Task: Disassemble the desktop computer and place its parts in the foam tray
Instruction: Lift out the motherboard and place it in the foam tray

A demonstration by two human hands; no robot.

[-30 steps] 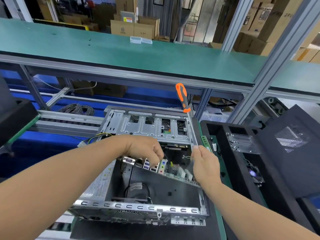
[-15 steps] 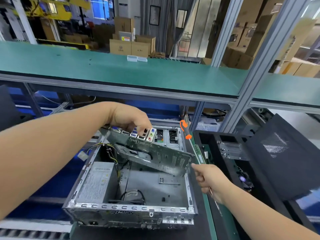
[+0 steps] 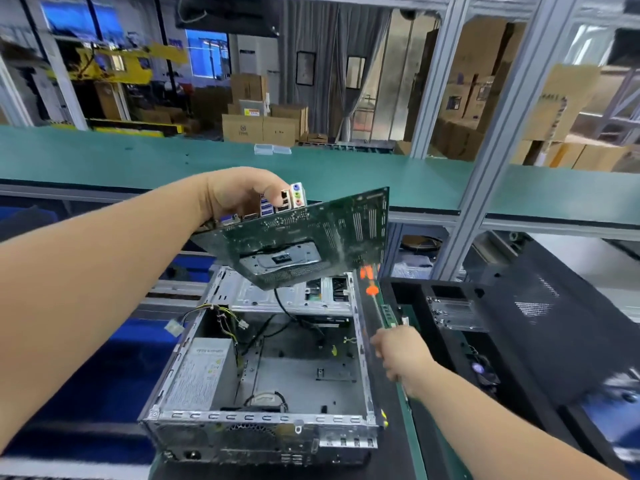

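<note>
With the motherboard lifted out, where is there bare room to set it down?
The green shelf behind the left hand is mostly bare beyond two small clear boxes. The foam tray is crowded: bracket, fan. The case floor between power supply and right wall holds loose cables.

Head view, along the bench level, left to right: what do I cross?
Power supply in the open computer case → right hand holding the orange-handled screwdriver → foam tray → black side panel.
</note>
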